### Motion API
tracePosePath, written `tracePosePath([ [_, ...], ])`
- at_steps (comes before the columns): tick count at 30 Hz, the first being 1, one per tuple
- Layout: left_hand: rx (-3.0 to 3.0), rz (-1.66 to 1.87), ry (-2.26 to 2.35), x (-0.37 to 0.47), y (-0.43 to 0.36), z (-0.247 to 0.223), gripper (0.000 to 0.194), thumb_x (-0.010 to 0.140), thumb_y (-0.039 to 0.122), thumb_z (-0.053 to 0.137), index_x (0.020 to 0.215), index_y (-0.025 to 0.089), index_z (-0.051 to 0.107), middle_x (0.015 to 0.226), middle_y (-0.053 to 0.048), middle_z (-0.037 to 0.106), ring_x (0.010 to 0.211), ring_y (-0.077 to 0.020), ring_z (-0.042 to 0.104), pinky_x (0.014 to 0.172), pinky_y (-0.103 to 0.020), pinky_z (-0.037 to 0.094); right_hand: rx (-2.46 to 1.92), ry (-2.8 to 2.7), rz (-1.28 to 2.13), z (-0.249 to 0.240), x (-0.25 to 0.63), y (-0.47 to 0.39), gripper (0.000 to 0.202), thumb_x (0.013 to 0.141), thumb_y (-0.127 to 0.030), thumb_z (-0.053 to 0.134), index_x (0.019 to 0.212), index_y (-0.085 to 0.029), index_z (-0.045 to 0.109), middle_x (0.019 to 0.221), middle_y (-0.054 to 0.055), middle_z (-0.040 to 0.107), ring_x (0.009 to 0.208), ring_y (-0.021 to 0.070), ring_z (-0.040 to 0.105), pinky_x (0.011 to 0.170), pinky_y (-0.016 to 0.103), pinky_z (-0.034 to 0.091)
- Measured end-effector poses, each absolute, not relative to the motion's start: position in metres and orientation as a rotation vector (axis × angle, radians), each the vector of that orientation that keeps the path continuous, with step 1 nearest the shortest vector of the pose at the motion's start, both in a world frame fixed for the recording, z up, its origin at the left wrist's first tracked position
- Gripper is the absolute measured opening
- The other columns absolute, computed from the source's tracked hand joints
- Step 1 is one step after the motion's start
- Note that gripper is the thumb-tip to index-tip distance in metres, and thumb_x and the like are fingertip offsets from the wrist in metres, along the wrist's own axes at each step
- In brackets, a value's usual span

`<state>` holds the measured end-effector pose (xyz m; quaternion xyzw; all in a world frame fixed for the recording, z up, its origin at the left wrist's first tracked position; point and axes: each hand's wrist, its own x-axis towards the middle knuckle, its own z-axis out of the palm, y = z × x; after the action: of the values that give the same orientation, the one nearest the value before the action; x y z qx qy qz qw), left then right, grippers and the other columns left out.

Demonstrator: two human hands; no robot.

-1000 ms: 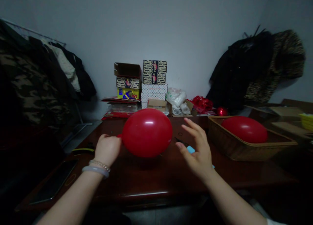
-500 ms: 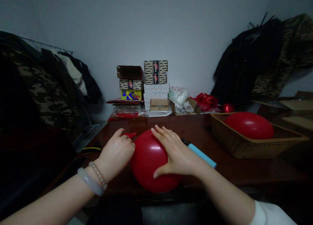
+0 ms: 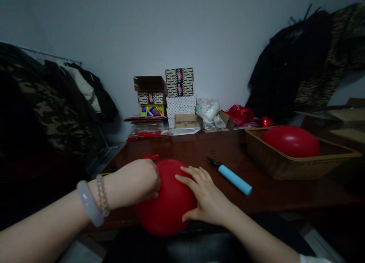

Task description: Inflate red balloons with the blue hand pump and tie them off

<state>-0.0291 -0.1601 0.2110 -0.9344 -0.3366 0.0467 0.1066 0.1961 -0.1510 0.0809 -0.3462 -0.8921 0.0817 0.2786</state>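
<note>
An inflated red balloon (image 3: 168, 202) is between my hands at the table's front edge. My left hand (image 3: 139, 181) is curled closed against its upper left side; the fingertips and the balloon's neck are hidden. My right hand (image 3: 207, 198) grips the right side, thumb low and fingers spread across the surface. Just behind my left hand lies a small limp red piece (image 3: 151, 157), perhaps another balloon. To the right, a light blue hand pump (image 3: 235, 179) with a black nozzle rests on the table.
A wicker basket (image 3: 285, 168) at the right holds another red balloon (image 3: 291, 141). Stacked boxes (image 3: 181, 107), plastic bags (image 3: 208, 109) and red items (image 3: 241, 114) line the table's back. A small dark ring (image 3: 213, 152) lies behind the pump. Clothes hang on both sides.
The balloon has moved left and nearer to me. My left hand has turned over with its knuckles to the right. My right hand has shifted down, so the pump shows in full.
</note>
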Motion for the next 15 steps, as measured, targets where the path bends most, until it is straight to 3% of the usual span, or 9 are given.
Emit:
tracePosePath([
  [3, -2.954, 0.271, -1.06, -0.032, -0.156, 0.22, 0.019, 0.082, 0.03, 0.06, 0.068, 0.022, 0.07, 0.067, -0.002, 0.066, 0.07, -0.0156, 0.06, 0.071, -0.024, 0.043, -0.932, -2.393, 0.196, 0.08, 0.195, -0.152, 0.106, 0.049, -0.051, 0.084, 0.14, -0.029, 0.033, 0.147, 0.009, 0.031, 0.136, 0.0326, 0.023, 0.111, 0.056, 0.01],
  [7, -2.879, 0.08, -1.316, -0.04, -0.147, 0.212, 0.024, 0.087, 0.034, 0.053, 0.075, 0.02, 0.069, 0.074, -0.003, 0.066, 0.073, -0.0149, 0.059, 0.072, -0.024, 0.043, -0.968, -2.309, 0.149, 0.074, 0.188, -0.158, 0.106, 0.052, -0.056, 0.081, 0.141, -0.024, 0.032, 0.145, 0.014, 0.033, 0.135, 0.0344, 0.024, 0.111, 0.058, 0.012],
  [12, -2.563, -0.04, -1.112, -0.036, -0.159, 0.203, 0.02, 0.087, 0.023, 0.053, 0.071, 0.019, 0.065, 0.079, -0.005, 0.065, 0.083, -0.0183, 0.058, 0.087, -0.035, 0.041, -0.847, -2.22, 0.125, 0.084, 0.186, -0.157, 0.082, 0.063, -0.063, 0.071, 0.13, -0.021, 0.046, 0.143, 0.014, 0.037, 0.136, 0.033, 0.024, 0.11, 0.057, 0.013],
  [15, -2.465, -0.028, -0.951, -0.036, -0.171, 0.202, 0.011, 0.084, 0.018, 0.058, 0.075, 0.02, 0.065, 0.092, -0.004, 0.067, 0.101, -0.0208, 0.056, 0.101, -0.043, 0.034, -0.791, -2.112, 0.169, 0.103, 0.198, -0.141, 0.066, 0.071, -0.06, 0.067, 0.123, -0.023, 0.051, 0.142, 0.012, 0.038, 0.136, 0.0306, 0.026, 0.109, 0.054, 0.019],
])
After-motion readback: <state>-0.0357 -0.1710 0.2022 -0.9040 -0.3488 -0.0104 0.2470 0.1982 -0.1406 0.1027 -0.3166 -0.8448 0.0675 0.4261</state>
